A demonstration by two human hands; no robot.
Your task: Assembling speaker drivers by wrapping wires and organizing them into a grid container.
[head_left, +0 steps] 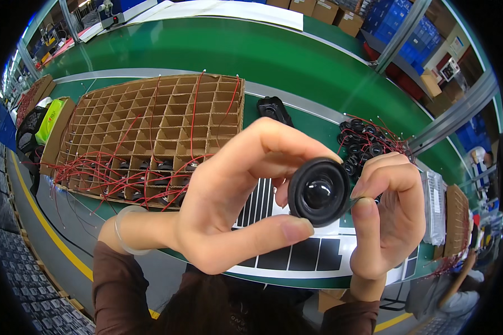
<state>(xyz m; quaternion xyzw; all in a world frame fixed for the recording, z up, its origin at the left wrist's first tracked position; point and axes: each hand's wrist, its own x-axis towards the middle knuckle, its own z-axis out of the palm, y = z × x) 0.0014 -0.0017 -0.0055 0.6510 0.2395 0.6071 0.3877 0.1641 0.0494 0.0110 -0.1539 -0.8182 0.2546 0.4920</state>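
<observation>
Above the green worktable point(313, 124), the left hand point(215, 198), half curled, grips a round black speaker point(318, 192) by its rim; the right hand point(394, 215) pinches a dark sliver point(353, 202) beside it. The speaker's dome faces the camera, its long axis near upright. Its back is hidden; the sliver is indistinct.

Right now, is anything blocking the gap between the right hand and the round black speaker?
Nothing visible blocks it. The left hand holds the round black speaker from the opposite side, and the right hand pinches a thin dark piece at the speaker's right edge; whether that piece is attached, I can't tell.
</observation>
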